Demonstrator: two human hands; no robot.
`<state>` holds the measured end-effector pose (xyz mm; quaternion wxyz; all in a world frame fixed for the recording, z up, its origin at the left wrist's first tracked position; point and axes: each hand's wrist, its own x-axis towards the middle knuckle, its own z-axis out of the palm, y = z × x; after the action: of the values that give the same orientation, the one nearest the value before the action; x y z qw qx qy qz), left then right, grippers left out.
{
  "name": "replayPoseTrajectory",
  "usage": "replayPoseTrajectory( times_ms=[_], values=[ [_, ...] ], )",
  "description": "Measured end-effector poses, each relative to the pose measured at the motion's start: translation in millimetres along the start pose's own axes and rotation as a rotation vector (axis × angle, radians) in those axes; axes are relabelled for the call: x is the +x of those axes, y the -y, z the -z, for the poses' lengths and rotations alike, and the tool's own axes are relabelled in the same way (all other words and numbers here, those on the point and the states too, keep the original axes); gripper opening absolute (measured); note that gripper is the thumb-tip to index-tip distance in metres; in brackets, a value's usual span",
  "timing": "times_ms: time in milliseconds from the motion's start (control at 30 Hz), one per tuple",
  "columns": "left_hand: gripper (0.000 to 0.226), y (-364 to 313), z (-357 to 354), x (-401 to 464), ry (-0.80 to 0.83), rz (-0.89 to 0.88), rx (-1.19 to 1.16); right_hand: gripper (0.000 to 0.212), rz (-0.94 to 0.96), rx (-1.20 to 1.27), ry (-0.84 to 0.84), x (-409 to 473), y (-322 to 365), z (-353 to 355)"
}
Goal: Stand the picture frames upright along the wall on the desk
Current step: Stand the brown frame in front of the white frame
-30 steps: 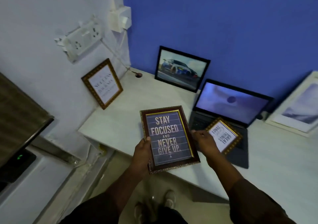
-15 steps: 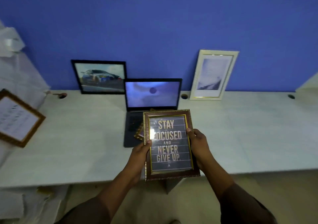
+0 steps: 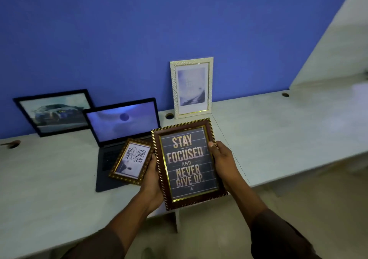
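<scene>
A brown and gold "Stay Focused" frame (image 3: pixel 187 164) is held face up over the desk's front edge, between my left hand (image 3: pixel 152 181) on its left side and my right hand (image 3: pixel 224 159) on its right side. A small gold "Great Things" frame (image 3: pixel 132 161) lies flat on the laptop keyboard just left of it. A white frame (image 3: pixel 191 86) stands upright against the blue wall behind it. A black frame with a car picture (image 3: pixel 53 111) leans on the wall at the far left.
An open laptop (image 3: pixel 121 127) sits on the pale desk (image 3: pixel 278 135) between the black and white frames. Cable holes (image 3: pixel 169 116) dot the desk's back edge. A white side panel (image 3: pixel 334 46) rises at the right. Bare desk stretches right of the white frame.
The view has swung right, so the gold-framed picture on the left wall has left the view. The "Stay Focused" frame has moved right with both hands, uncovering the small gold frame on the laptop.
</scene>
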<state>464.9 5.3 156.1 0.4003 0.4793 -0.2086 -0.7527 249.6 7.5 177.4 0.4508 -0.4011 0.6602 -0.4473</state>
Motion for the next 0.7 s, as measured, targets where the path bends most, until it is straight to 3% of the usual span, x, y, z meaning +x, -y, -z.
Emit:
replayPoseTrajectory(
  times_ms=[467,700],
  values=[
    [0.068,4.9,-59.9,98.2,0.118,0.143,0.241,0.037,-0.03,-0.283,-0.076,61.1,-22.2,73.3],
    [0.07,-17.8,-72.3,152.0,0.063,0.188,0.359,0.043,-0.042,-0.422,-0.061,118.6,-7.3,75.7]
  ],
)
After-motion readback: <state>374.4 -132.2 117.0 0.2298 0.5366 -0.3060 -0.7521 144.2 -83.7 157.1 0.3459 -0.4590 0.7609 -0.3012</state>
